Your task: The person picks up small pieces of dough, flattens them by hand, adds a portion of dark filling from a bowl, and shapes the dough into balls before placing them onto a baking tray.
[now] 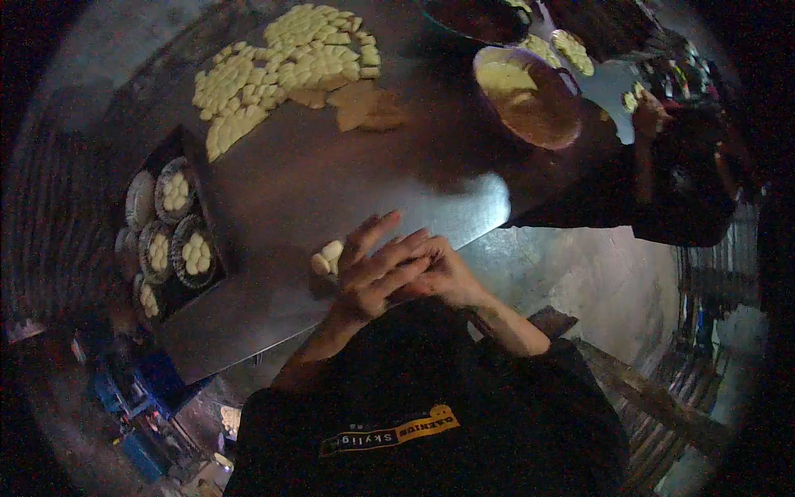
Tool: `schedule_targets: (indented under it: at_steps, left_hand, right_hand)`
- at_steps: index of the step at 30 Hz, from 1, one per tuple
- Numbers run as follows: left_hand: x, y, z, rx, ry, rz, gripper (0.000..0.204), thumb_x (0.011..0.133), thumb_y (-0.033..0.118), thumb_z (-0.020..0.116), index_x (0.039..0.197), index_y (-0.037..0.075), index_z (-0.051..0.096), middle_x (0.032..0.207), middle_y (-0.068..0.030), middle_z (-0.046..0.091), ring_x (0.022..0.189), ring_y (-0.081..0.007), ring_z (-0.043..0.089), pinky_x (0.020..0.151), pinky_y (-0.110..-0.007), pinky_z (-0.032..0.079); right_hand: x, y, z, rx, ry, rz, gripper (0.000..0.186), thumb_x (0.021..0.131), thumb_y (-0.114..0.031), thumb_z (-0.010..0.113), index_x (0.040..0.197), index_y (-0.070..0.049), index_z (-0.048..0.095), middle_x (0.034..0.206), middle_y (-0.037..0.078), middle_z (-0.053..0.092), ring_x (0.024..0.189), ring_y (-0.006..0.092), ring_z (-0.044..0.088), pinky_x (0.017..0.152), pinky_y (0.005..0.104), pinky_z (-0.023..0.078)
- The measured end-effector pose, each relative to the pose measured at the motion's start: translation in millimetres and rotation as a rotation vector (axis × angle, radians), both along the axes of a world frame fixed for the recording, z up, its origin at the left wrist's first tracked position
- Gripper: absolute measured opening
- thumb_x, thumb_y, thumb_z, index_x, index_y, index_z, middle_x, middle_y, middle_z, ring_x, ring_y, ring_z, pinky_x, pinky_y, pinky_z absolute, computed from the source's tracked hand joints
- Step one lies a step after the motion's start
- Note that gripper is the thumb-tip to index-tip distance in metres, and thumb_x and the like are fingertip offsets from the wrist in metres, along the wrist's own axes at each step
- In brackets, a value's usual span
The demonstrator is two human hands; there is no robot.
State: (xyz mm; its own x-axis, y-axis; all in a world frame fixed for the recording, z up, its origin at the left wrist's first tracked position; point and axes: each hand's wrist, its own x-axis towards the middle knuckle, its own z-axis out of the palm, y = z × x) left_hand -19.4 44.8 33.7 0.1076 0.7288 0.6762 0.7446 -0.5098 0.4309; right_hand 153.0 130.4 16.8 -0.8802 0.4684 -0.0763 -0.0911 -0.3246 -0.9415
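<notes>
Over the near edge of the metal table, my two hands come together palm to palm. My left hand (368,277) has its fingers stretched out and spread, pointing up and right. My right hand (439,269) lies against it, its fingers partly hidden and slightly blurred. Whatever may be between the palms is hidden. Just left of my left hand, a few small pale dough balls (330,255) sit on the table. At the far left of the table spreads a large batch of cut pale dough pieces (286,62), next to a brownish flat patch (364,108).
On the left, a dark tray (217,219) holds several round crinkled moulds (196,255) with clustered dough balls. A wide basin (542,124) with yellowish contents stands at the far right. Beyond it, another person's hand (650,116) holds something pale yellow. Blue objects (137,398) are at lower left.
</notes>
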Motion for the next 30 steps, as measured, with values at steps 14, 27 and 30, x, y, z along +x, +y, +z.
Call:
schedule_targets:
  at_steps: [14, 27, 30]
  left_hand:
    - [76.9, 43.7, -43.9, -0.316, -0.973, 0.023, 0.112, 0.071, 0.059, 0.078, 0.152, 0.008, 0.020, 0.161, -0.0157, 0.005, 0.143, -0.0405, 0.024, 0.107, -0.055, 0.036]
    - [75.6, 0.4, -63.8, -0.359, -1.089, 0.392, 0.099, 0.087, 0.048, 0.068, 0.156, 0.014, 0.006, 0.159, -0.0194, 0.016, 0.132, -0.0385, 0.043, 0.099, -0.051, 0.046]
    - [68.0, -13.2, -73.9, -0.390, -1.114, 0.446, 0.094, 0.090, 0.049, 0.065, 0.156, 0.014, 0.008, 0.158, -0.0192, 0.019, 0.129, -0.0374, 0.048, 0.097, -0.047, 0.049]
  right_hand:
    - [59.8, 117.9, 34.0, 0.321, -0.162, -0.213, 0.022, 0.093, -0.017, 0.068, 0.108, -0.002, 0.065, 0.107, 0.008, 0.066, 0.098, 0.0155, 0.061, 0.081, 0.0297, 0.051]
    - [111.7, 366.5, -101.8, 0.597, -0.222, -0.158, 0.044, 0.100, -0.040, 0.044, 0.124, -0.007, 0.060, 0.108, 0.021, 0.066, 0.096, 0.0301, 0.066, 0.086, 0.0439, 0.050]
    - [110.2, 362.1, -63.8, 1.044, -0.705, -0.064, 0.047, 0.101, -0.043, 0.042, 0.115, -0.005, 0.064, 0.101, 0.022, 0.067, 0.089, 0.0301, 0.067, 0.083, 0.0439, 0.050]
